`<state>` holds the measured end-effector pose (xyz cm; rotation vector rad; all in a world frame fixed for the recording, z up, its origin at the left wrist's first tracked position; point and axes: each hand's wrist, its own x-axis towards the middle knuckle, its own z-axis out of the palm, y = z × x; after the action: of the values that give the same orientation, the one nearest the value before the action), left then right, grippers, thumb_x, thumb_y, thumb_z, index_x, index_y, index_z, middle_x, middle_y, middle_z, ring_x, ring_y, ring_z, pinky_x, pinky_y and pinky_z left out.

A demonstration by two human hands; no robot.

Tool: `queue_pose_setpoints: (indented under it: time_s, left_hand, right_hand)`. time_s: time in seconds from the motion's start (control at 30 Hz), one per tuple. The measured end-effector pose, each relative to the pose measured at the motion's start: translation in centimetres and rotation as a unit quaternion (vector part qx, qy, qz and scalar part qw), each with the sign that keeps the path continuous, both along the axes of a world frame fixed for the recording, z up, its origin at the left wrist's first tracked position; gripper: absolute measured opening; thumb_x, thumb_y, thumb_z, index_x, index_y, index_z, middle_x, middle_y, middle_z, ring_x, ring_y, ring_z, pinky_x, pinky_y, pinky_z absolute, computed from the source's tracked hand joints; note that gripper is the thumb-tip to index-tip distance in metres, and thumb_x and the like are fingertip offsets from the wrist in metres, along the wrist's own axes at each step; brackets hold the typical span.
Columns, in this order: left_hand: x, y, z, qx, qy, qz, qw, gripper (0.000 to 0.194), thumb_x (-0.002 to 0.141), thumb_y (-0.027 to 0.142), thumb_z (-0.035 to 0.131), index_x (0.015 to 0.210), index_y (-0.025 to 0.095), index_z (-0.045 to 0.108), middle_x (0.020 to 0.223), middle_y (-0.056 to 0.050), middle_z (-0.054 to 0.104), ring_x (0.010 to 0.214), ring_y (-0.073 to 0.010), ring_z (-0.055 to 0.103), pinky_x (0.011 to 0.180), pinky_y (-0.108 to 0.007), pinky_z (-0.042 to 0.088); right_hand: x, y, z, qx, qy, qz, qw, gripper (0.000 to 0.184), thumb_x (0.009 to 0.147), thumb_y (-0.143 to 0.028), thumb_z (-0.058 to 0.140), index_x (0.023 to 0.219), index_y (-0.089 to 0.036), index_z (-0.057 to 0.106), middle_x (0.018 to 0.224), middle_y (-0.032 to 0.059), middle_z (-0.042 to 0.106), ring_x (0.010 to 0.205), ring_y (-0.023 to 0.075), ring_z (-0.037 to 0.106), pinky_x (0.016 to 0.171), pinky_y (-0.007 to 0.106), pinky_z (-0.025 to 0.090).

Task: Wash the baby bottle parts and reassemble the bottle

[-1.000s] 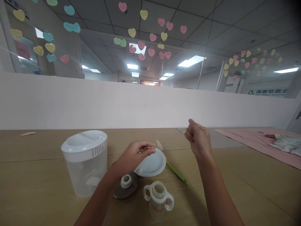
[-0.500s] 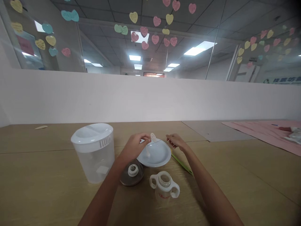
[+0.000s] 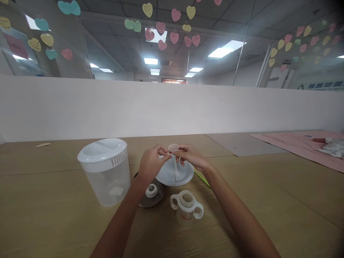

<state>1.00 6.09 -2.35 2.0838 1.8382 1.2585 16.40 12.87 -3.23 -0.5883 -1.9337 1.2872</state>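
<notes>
Above a white plate (image 3: 185, 177), my left hand (image 3: 153, 163) and my right hand (image 3: 191, 157) meet with fingertips pinched. Between them is a small translucent round bottle part (image 3: 173, 147), its disc-like rim facing up. A thin pale straw-like piece (image 3: 176, 168) shows just below, over the plate; whether it joins the round part is unclear. Nearer to me stands a two-handled baby bottle (image 3: 186, 211), upright with its mouth uncovered. Left of it, a white ring-shaped cap (image 3: 151, 190) sits on a dark round lid (image 3: 150, 202), partly behind my left wrist.
A clear bucket with a white lid (image 3: 103, 154) stands to the left. Beside the plate lies a green stick-like tool (image 3: 202, 177), partly behind my right arm. A pink cloth (image 3: 292, 143) covers the far right. A white wall (image 3: 166, 111) closes off the table's back.
My right hand has moved left to join my left hand at the round bottle part. That part now faces up between both hands. The view has shifted slightly.
</notes>
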Motion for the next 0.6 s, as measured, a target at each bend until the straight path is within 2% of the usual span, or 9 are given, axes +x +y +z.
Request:
queue_pose_setpoints:
  time_s: [0.07,0.13,0.17,0.23,0.3,0.4,0.53,0.6]
  left_hand:
    - [-0.5,-0.5,-0.1,-0.058,0.117,0.039,0.991,0.025,0.070,0.032,0.059,0.091,0.019,0.059,0.087,-0.005,0.067,0.081,-0.0214,0.061,0.070,-0.030,0.043]
    - [-1.0,-0.9,-0.4,-0.166,0.227,0.051,0.958,0.028,0.066,0.030,0.063,0.090,0.018,0.061,0.091,-0.009,0.067,0.082,-0.0244,0.060,0.069,-0.032,0.043]
    - [-1.3,-1.1,-0.7,-0.221,0.264,0.050,0.938,0.027,0.063,0.029,0.065,0.087,0.017,0.062,0.090,-0.010,0.067,0.081,-0.0251,0.061,0.068,-0.031,0.044]
    - [-1.8,-1.2,-1.2,-0.296,0.301,0.050,0.905,0.025,0.057,0.024,0.069,0.080,0.016,0.064,0.087,-0.010,0.067,0.080,-0.0254,0.061,0.065,-0.030,0.044]
    - [-2.1,-1.0,-1.6,-0.318,0.310,0.053,0.895,0.024,0.055,0.020,0.069,0.078,0.016,0.064,0.087,-0.010,0.067,0.081,-0.0251,0.062,0.064,-0.028,0.045]
    - [-2.2,-0.4,-2.0,-0.330,0.313,0.053,0.889,0.025,0.052,0.018,0.070,0.077,0.016,0.065,0.087,-0.010,0.067,0.082,-0.0240,0.062,0.064,-0.027,0.045]
    - [-2.1,0.1,-2.6,-0.341,0.306,0.040,0.888,0.022,0.051,0.015,0.070,0.073,0.016,0.066,0.080,-0.007,0.068,0.074,-0.0207,0.063,0.060,-0.024,0.046]
    - [-2.2,0.2,-2.9,-0.335,0.293,0.042,0.895,0.022,0.050,0.014,0.070,0.071,0.016,0.066,0.077,-0.007,0.068,0.070,-0.0203,0.063,0.057,-0.024,0.046]
  right_hand:
    - [0.1,1.1,-0.7,0.007,-0.009,-0.043,0.999,0.027,0.074,-0.032,0.053,0.092,-0.013,0.059,0.091,0.0065,0.060,0.052,0.0060,0.051,0.037,0.015,0.036]
    - [0.4,2.4,-1.5,0.055,-0.081,-0.086,0.992,0.026,0.077,-0.029,0.047,0.093,-0.013,0.059,0.090,0.0068,0.062,0.051,0.0071,0.053,0.037,0.016,0.037]
    - [0.5,3.0,-2.0,0.093,-0.143,-0.103,0.980,0.025,0.078,-0.027,0.045,0.091,-0.013,0.060,0.087,0.0061,0.063,0.053,0.0081,0.055,0.038,0.016,0.037]
    - [0.7,4.1,-3.0,0.173,-0.275,-0.127,0.937,0.023,0.077,-0.021,0.042,0.083,-0.012,0.063,0.078,0.0041,0.064,0.057,0.0093,0.058,0.044,0.015,0.039]
    - [0.7,4.8,-3.9,0.210,-0.338,-0.137,0.907,0.019,0.072,-0.014,0.046,0.075,-0.012,0.065,0.072,0.0037,0.065,0.062,0.0112,0.059,0.051,0.016,0.041]
    - [0.1,5.3,-5.4,0.230,-0.379,-0.146,0.884,0.017,0.064,-0.005,0.050,0.067,-0.011,0.065,0.075,0.0087,0.068,0.072,0.0162,0.060,0.062,0.020,0.042]
    - [-1.0,5.5,-7.2,0.243,-0.432,-0.166,0.853,0.017,0.065,-0.002,0.049,0.065,-0.006,0.065,0.082,0.0207,0.066,0.082,0.0236,0.059,0.069,0.027,0.041]
    - [-1.2,5.5,-7.8,0.243,-0.444,-0.160,0.847,0.016,0.065,-0.002,0.049,0.065,-0.005,0.065,0.080,0.0206,0.066,0.082,0.0244,0.059,0.069,0.027,0.041]
